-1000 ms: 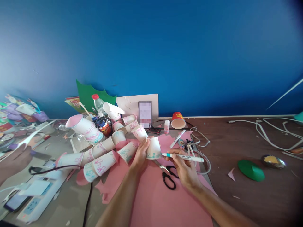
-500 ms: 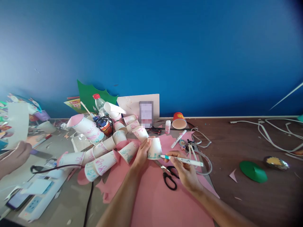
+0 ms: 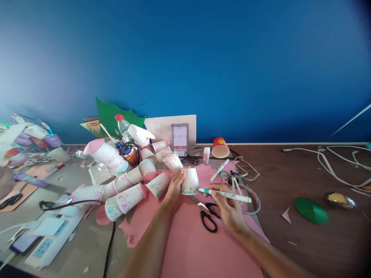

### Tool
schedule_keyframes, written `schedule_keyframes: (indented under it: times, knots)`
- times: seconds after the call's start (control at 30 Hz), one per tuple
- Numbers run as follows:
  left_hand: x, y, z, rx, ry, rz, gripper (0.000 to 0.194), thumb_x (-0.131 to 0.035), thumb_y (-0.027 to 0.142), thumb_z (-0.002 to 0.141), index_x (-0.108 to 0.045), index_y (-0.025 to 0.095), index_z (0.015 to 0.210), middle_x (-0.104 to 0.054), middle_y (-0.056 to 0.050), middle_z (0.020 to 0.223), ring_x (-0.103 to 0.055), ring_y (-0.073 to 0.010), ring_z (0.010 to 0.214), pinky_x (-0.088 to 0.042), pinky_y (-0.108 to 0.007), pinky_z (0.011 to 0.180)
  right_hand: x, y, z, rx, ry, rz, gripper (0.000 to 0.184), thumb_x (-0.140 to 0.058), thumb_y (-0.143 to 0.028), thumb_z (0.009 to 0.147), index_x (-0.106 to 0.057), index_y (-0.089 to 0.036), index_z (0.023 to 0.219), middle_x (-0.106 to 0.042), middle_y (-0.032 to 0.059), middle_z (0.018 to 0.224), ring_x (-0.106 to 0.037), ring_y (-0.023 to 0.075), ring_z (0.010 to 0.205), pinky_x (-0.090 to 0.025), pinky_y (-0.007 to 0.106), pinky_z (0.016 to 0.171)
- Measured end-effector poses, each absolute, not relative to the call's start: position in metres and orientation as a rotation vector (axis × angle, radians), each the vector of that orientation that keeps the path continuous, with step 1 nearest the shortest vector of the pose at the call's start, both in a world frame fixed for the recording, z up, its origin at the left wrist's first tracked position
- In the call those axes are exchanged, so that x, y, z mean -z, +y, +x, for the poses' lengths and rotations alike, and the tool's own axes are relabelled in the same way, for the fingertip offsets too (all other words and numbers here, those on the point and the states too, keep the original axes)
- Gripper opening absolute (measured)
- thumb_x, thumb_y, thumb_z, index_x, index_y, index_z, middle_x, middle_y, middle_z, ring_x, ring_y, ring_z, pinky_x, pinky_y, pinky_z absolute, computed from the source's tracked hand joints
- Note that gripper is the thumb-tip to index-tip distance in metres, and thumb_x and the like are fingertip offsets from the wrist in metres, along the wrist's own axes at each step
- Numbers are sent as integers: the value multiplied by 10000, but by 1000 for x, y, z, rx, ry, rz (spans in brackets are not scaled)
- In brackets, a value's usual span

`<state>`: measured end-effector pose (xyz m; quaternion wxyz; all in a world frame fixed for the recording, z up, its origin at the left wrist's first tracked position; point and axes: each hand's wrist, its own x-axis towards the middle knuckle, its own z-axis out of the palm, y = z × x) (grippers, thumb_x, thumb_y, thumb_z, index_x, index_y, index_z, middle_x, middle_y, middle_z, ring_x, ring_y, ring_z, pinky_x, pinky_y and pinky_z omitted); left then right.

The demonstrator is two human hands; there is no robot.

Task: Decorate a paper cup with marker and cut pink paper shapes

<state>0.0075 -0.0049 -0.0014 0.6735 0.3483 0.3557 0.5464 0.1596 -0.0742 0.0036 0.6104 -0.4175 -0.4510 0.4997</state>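
Our left hand [image 3: 174, 184] is clamped on the side of a white paper cup with teal drawing along its lower part [image 3: 190, 180], held up over the near middle of the table. Our right hand [image 3: 230, 208], apart from the left, is closed around a white acrylic marker with a teal band [image 3: 227, 194]. Its tip points at the cup's right edge; we cannot tell whether it touches.

Below our hands, silver-bladed scissors with black looped handles [image 3: 203, 205] lie on a large pink paper sheet [image 3: 199, 247]. Just beyond our right hand lie a second white marker [image 3: 219, 170], tilted on pink scraps, and a small keychain figure [image 3: 224, 176]. A ring of clear tape [image 3: 255, 199] lies beside that hand.

To our left, a heap of white paper cups drawn over in pink and teal [image 3: 158, 186] spreads over the table, several nested in rows. Past it stands a clear plastic bottle with a red cap [image 3: 123, 125], in front of a green scalloped paper sheet [image 3: 111, 116]. A red cup [image 3: 220, 148] lies on its side near the blue wall [image 3: 232, 77].

Well to our right rests a shallow green paper cone [image 3: 311, 210]; at the far left, another person's hand [image 3: 5, 181] is blurred.
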Motion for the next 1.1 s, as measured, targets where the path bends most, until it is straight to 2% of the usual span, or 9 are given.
schedule_keyframes:
  times: [0.17, 0.43, 0.93, 1.1]
  knots:
    - [3, -3, 5, -1239, 785, 811, 429, -648, 473, 796, -667, 131, 1053, -686, -78, 908, -626, -203, 830, -469, -295, 739, 7, -70, 162, -1161, -961, -935, 218, -623, -453, 838, -668, -241, 859, -649, 7, 723, -603, 190, 759, -472, 314, 740]
    - [2, -3, 7, -1220, 735, 741, 464, -676, 479, 762, -649, 135, 1071, -688, -58, 805, -650, -215, 767, -493, -312, 703, 11, -68, 162, -1153, -1016, -908, 185, -595, -425, 865, -677, -259, 855, -636, 14, 740, -596, 190, 741, -479, 318, 713]
    - [0, -3, 7, -1213, 822, 763, 462, -660, 494, 765, -649, 125, 1042, -686, -61, 822, -644, -207, 776, -482, -290, 693, 0, -73, 159, -1161, -1042, -1036, 242, -573, -444, 863, -651, -217, 839, -639, 13, 718, -578, 179, 683, -440, 272, 572]
    - [-4, -5, 8, -1216, 794, 745, 467, -669, 492, 757, -646, 126, 1046, -686, -60, 817, -646, -205, 750, -487, -298, 683, 1, -70, 159, -1149, -1035, -1005, 229, -598, -441, 857, -655, -219, 868, -655, 7, 733, -601, 176, 718, -464, 276, 652]
